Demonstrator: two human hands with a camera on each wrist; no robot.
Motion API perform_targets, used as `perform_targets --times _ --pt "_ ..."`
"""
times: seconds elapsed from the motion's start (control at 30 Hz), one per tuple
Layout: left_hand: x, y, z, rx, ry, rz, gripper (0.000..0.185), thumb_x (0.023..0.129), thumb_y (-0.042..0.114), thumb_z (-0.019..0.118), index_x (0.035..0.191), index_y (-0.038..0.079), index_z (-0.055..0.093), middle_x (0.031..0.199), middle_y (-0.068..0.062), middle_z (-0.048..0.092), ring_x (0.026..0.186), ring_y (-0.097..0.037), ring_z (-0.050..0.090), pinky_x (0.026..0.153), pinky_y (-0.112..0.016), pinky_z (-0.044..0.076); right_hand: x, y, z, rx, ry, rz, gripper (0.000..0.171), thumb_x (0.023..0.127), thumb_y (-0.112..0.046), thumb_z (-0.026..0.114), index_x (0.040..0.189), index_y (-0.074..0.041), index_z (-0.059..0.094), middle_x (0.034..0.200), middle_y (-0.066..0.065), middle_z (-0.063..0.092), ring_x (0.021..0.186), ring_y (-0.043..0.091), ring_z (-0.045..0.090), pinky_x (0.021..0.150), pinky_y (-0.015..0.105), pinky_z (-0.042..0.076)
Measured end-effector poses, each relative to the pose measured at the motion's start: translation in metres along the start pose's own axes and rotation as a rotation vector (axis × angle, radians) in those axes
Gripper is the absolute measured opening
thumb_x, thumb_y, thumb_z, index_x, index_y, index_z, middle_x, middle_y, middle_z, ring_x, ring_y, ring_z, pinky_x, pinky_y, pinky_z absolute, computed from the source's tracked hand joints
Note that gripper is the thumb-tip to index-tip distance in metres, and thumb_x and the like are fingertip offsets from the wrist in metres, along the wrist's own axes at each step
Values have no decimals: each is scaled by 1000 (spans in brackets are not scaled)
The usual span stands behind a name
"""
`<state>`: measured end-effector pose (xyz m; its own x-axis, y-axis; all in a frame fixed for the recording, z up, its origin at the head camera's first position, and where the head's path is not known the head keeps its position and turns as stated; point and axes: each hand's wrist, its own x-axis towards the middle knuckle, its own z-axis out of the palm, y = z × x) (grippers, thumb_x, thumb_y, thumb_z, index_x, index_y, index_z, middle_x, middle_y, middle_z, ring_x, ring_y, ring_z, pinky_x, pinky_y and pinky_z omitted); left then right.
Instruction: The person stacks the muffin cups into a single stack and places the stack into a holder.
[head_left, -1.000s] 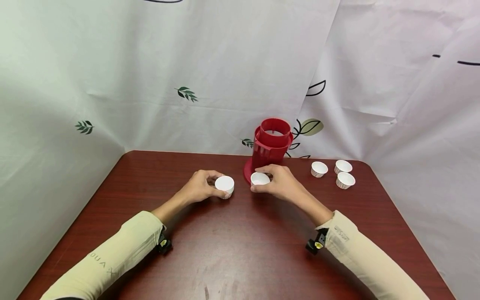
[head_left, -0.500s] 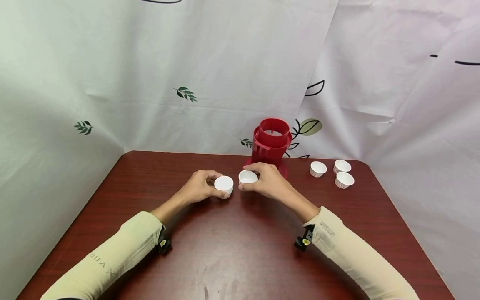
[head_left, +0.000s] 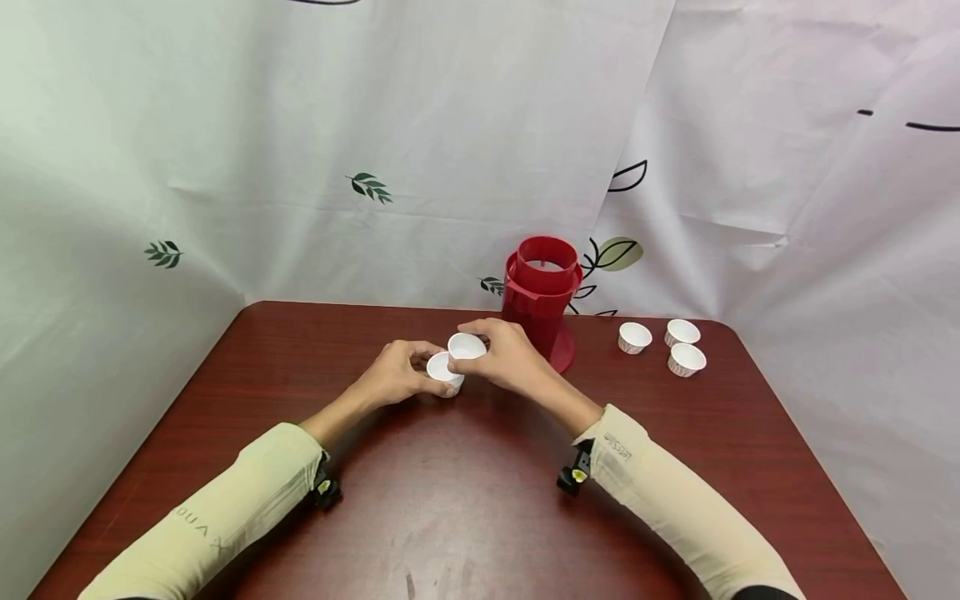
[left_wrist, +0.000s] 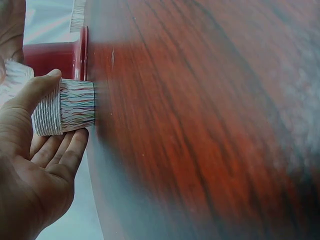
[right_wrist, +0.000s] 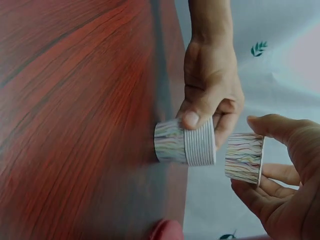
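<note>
paper cup (head_left: 444,372) stands on the table (head_left: 480,500), pinched by our left hand (head_left: 397,375); our right hand (head_left: 506,357) pinches a second cup (head_left: 467,346) just above it, near the red holder (head_left: 542,292). three cups (head_left: 671,346) sit well apart.

White paper cups (right_wrist: 185,141) carry wavy multicoloured lines; the holder (head_left: 542,293) is red, the table (head_left: 465,500) reddish-brown woodgrain.
</note>
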<state>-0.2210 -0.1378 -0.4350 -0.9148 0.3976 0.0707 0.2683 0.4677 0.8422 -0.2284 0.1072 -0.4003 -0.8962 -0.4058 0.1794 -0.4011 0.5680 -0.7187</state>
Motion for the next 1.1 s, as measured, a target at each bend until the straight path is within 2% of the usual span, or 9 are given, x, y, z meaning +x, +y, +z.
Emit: perform_targets --times 0.13,0.43,0.5,0.57,0.73,0.8,0.9,0.97,1.1 --pt "1 -1 0 8 -4 -1 53 78 22 105 124 7 83 110 -8 87 92 -14 81 79 -22 61 9 7 12 1 2 -7 69 87 -42 97 143 -6 77 133 7 83 109 17 76 85 28 64" --pt "1 0 -1 16 -6 -8 42 79 22 105 114 11 83 99 -1 86 88 -11 78 78 -22 60 4 -16 16 30 11 -28 66 90 -39 95 144 -5 76 139 14 79 113 23 72 86 31 62" --pt "1 0 -1 18 -2 -12 40 78 22 105 111 13 83 97 1 86 88 -11 77 79 -23 59 3 -20 18 31 1 -26 66 90 -36 94 145 -3 75 141 15 78 115 25 72 88 32 63" --pt "0 1 -1 20 2 -14 39 77 23 105 109 14 83 96 2 85 88 -10 76 80 -23 59 8 -9 24 14 1 -57 69 90 -42 95 144 -4 75 141 13 78 117 23 72 89 30 62" --pt "0 1 -1 34 13 -5 40 76 23 106 107 13 83 95 3 83 89 -13 73 79 -23 57 8 -10 27 -25 -19 -76 72 89 -43 96 145 -3 75 142 13 78 122 23 72 93 32 62" --pt "0 1 -1 44 16 3 41 76 23 106 109 12 84 96 3 83 89 -14 73 79 -23 57 2 -27 21 -28 -39 -46 69 90 -34 96 146 0 73 144 16 77 124 28 73 97 37 64" --pt "0 1 -1 51 15 2 43 76 22 107 112 13 85 98 2 84 91 -15 75 80 -23 58 1 -27 20 -29 -44 -38 70 91 -35 96 148 0 72 145 16 76 125 27 74 100 39 65" --pt "0 2 -1 47 13 -3 45 76 21 106 115 14 85 101 2 85 93 -15 76 81 -23 59 4 -16 22 -27 -37 -52 69 92 -40 94 146 -1 74 142 14 78 124 25 75 100 36 64" --pt "0 1 -1 33 4 -4 48 76 21 106 118 12 85 103 0 86 94 -16 78 83 -23 60 1 -10 21 -5 -42 -48 58 93 -39 92 136 -3 79 128 10 82 113 19 77 96 32 64"
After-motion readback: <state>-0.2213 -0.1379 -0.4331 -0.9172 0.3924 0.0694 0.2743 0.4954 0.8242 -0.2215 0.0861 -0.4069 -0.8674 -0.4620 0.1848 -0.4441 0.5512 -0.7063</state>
